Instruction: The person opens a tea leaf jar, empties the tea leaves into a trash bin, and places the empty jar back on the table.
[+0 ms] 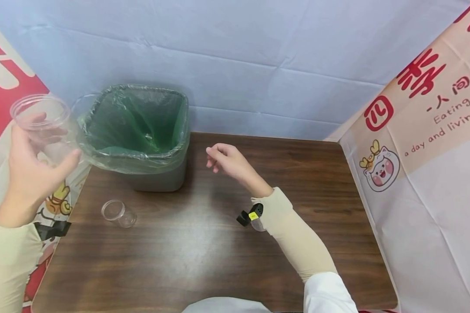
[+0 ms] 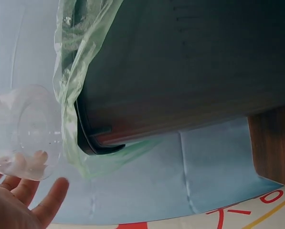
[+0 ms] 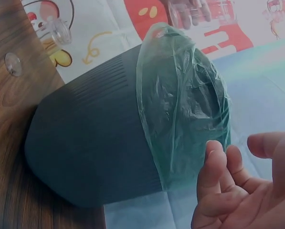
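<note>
My left hand (image 1: pixel 37 167) grips a large clear plastic jar (image 1: pixel 43 113), its round mouth tipped upward, just left of the bin. In the left wrist view, fingers lie along the side of the jar (image 2: pixel 30 129), and its base faces the green bag's rim. My right hand (image 1: pixel 229 161) is above the table to the right of the bin, holding nothing, with loosely curled fingers. The grey bin (image 1: pixel 160 179) is lined with a translucent green bag (image 1: pixel 135 163) folded over its rim; a small light scrap (image 1: pixel 149 137) shows inside.
A smaller clear jar (image 1: pixel 115 211) stands on the dark wooden table (image 1: pixel 196 265), in front of the bin. Another clear round edge (image 1: pixel 258 224) shows partly hidden under my right wrist. A pale cloth wall (image 1: pixel 239 87) rises behind; printed banners (image 1: pixel 423 165) flank both sides.
</note>
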Demonstrator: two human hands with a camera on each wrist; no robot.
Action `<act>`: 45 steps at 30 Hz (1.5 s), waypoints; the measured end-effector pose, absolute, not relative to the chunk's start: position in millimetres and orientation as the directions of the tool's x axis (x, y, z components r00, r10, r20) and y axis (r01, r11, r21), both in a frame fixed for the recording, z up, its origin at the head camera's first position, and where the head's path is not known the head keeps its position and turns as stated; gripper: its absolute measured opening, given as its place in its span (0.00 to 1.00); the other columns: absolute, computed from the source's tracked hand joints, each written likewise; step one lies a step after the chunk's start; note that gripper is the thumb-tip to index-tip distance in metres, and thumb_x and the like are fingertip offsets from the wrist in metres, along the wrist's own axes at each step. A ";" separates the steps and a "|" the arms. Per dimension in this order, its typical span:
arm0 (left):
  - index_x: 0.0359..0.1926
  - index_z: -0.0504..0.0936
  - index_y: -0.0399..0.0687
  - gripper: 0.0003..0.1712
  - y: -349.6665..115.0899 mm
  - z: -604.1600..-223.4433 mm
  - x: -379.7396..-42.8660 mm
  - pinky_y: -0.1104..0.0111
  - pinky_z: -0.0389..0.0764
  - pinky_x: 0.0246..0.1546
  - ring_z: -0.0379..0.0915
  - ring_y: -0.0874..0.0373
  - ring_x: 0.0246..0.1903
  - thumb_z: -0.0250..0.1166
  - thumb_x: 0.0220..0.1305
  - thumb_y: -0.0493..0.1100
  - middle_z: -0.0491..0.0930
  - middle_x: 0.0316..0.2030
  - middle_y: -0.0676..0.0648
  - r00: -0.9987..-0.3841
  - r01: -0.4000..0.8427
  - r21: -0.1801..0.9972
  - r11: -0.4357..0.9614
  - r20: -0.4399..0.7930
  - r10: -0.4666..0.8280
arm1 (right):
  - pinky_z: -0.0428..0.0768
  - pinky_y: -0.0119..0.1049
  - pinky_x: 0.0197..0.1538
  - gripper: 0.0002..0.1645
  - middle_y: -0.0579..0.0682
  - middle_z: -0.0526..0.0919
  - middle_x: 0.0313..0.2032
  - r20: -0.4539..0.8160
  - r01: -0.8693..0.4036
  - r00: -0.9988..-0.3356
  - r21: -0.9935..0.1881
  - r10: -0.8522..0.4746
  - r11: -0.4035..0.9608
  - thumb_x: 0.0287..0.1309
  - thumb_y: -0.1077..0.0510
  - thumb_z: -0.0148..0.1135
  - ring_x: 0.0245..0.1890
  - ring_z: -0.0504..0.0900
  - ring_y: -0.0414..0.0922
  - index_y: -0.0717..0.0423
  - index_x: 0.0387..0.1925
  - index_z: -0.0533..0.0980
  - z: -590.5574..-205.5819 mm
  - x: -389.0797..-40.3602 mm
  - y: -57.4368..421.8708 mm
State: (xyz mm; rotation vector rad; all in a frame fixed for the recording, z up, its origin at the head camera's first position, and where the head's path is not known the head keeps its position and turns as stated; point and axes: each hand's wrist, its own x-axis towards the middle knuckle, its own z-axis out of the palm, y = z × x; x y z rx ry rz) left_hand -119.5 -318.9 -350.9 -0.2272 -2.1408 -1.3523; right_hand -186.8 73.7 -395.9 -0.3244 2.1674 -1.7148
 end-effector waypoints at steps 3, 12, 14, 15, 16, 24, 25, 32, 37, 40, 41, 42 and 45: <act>0.68 0.68 0.42 0.46 -315.5 -352.2 -116.5 0.74 0.69 0.57 0.75 0.64 0.49 0.73 0.45 0.31 0.77 0.53 0.57 -0.801 0.450 0.760 0.469 0.575 -0.164 | 0.78 0.41 0.36 0.16 0.53 0.83 0.29 -0.070 -0.051 -0.911 -0.959 -0.405 0.280 0.75 0.52 0.56 0.26 0.80 0.50 0.59 0.34 0.77 -397.5 -180.9 81.0; 0.66 0.68 0.43 0.45 -307.9 -361.7 -100.7 0.78 0.71 0.53 0.77 0.68 0.46 0.72 0.44 0.27 0.78 0.51 0.58 -0.823 0.398 0.787 0.471 0.533 -0.196 | 0.78 0.45 0.39 0.12 0.61 0.85 0.33 -0.021 -0.135 -0.909 -0.930 -0.416 0.342 0.74 0.55 0.57 0.28 0.81 0.48 0.59 0.37 0.78 -403.1 -166.2 98.5; 0.66 0.67 0.41 0.46 -305.1 -362.6 -98.3 0.78 0.72 0.51 0.78 0.67 0.46 0.72 0.43 0.24 0.80 0.50 0.55 -0.822 0.417 0.795 0.441 0.537 -0.191 | 0.79 0.43 0.40 0.11 0.59 0.85 0.32 -0.022 -0.130 -0.914 -0.930 -0.406 0.343 0.74 0.55 0.58 0.27 0.82 0.49 0.59 0.37 0.78 -406.1 -164.0 101.7; 0.66 0.67 0.39 0.46 -303.7 -362.9 -97.6 0.78 0.73 0.51 0.79 0.66 0.45 0.71 0.42 0.23 0.80 0.51 0.53 -0.815 0.439 0.792 0.424 0.550 -0.184 | 0.79 0.42 0.40 0.11 0.58 0.85 0.32 -0.023 -0.128 -0.916 -0.930 -0.401 0.344 0.73 0.56 0.58 0.28 0.82 0.50 0.59 0.37 0.78 -408.2 -163.0 103.4; 0.66 0.66 0.38 0.46 -302.2 -362.6 -96.3 0.77 0.73 0.52 0.79 0.65 0.46 0.71 0.42 0.23 0.79 0.51 0.53 -0.809 0.455 0.793 0.406 0.558 -0.183 | 0.79 0.41 0.40 0.10 0.57 0.85 0.32 -0.024 -0.125 -0.917 -0.930 -0.397 0.345 0.73 0.56 0.58 0.28 0.82 0.52 0.59 0.37 0.78 -409.5 -161.7 104.8; 0.62 0.64 0.28 0.46 -290.2 -358.3 -83.2 0.74 0.72 0.57 0.76 0.59 0.51 0.80 0.45 0.37 0.74 0.55 0.46 -0.728 0.598 0.741 0.306 0.662 -0.179 | 0.79 0.45 0.42 0.13 0.58 0.85 0.32 -0.030 -0.109 -0.924 -0.935 -0.381 0.337 0.74 0.54 0.58 0.29 0.82 0.54 0.60 0.38 0.78 -418.2 -151.5 116.7; 0.62 0.63 0.27 0.49 -288.3 -358.6 -81.5 0.74 0.72 0.58 0.75 0.59 0.52 0.81 0.46 0.43 0.73 0.57 0.45 -0.716 0.609 0.727 0.317 0.676 -0.174 | 0.78 0.45 0.41 0.12 0.58 0.85 0.33 -0.031 -0.108 -0.925 -0.934 -0.378 0.341 0.74 0.54 0.58 0.29 0.82 0.52 0.59 0.38 0.78 -419.3 -150.2 118.6; 0.67 0.53 0.29 0.61 -279.3 -370.7 -63.9 0.75 0.70 0.59 0.73 0.57 0.56 0.83 0.44 0.51 0.78 0.52 0.49 -0.691 0.624 0.690 0.367 0.707 -0.153 | 0.79 0.49 0.43 0.12 0.60 0.85 0.34 -0.049 -0.089 -0.937 -0.925 -0.347 0.369 0.74 0.55 0.58 0.31 0.82 0.59 0.62 0.40 0.78 -428.3 -139.3 134.3; 0.67 0.52 0.28 0.62 -272.4 -380.1 -54.3 0.69 0.65 0.65 0.73 0.58 0.56 0.82 0.46 0.54 0.78 0.54 0.47 -0.684 0.640 0.671 0.374 0.720 -0.120 | 0.79 0.46 0.45 0.13 0.61 0.84 0.34 -0.062 -0.078 -0.945 -0.911 -0.322 0.405 0.75 0.57 0.56 0.31 0.82 0.59 0.66 0.41 0.78 -435.5 -133.3 147.0; 0.68 0.53 0.28 0.63 -266.3 -386.5 -48.5 0.70 0.64 0.66 0.72 0.61 0.56 0.79 0.49 0.61 0.77 0.56 0.51 -0.697 0.623 0.658 0.423 0.712 -0.081 | 0.79 0.48 0.45 0.12 0.55 0.84 0.31 -0.082 -0.064 -0.946 -0.900 -0.313 0.431 0.75 0.60 0.56 0.29 0.81 0.53 0.67 0.40 0.77 -442.5 -131.0 153.9; 0.68 0.53 0.28 0.63 -264.2 -389.1 -46.3 0.70 0.64 0.66 0.72 0.62 0.57 0.78 0.50 0.63 0.77 0.56 0.52 -0.705 0.615 0.655 0.438 0.706 -0.067 | 0.79 0.48 0.44 0.12 0.53 0.83 0.30 -0.089 -0.058 -0.947 -0.897 -0.308 0.437 0.75 0.60 0.56 0.28 0.81 0.51 0.67 0.39 0.77 -445.1 -130.0 155.7; 0.69 0.53 0.27 0.62 -262.0 -391.9 -44.5 0.70 0.63 0.66 0.72 0.62 0.57 0.77 0.51 0.62 0.77 0.56 0.52 -0.709 0.611 0.651 0.450 0.703 -0.055 | 0.80 0.47 0.44 0.11 0.51 0.83 0.30 -0.092 -0.054 -0.948 -0.896 -0.303 0.441 0.75 0.60 0.56 0.28 0.80 0.50 0.67 0.39 0.77 -447.7 -128.9 157.5; 0.71 0.51 0.27 0.60 -255.4 -403.7 -38.6 0.73 0.67 0.63 0.72 0.62 0.58 0.78 0.50 0.51 0.76 0.58 0.52 -0.750 0.598 0.679 0.426 0.661 0.000 | 0.79 0.43 0.41 0.12 0.48 0.83 0.30 -0.089 -0.046 -0.954 -0.898 -0.285 0.437 0.75 0.58 0.57 0.29 0.81 0.53 0.64 0.39 0.78 -456.3 -124.7 162.3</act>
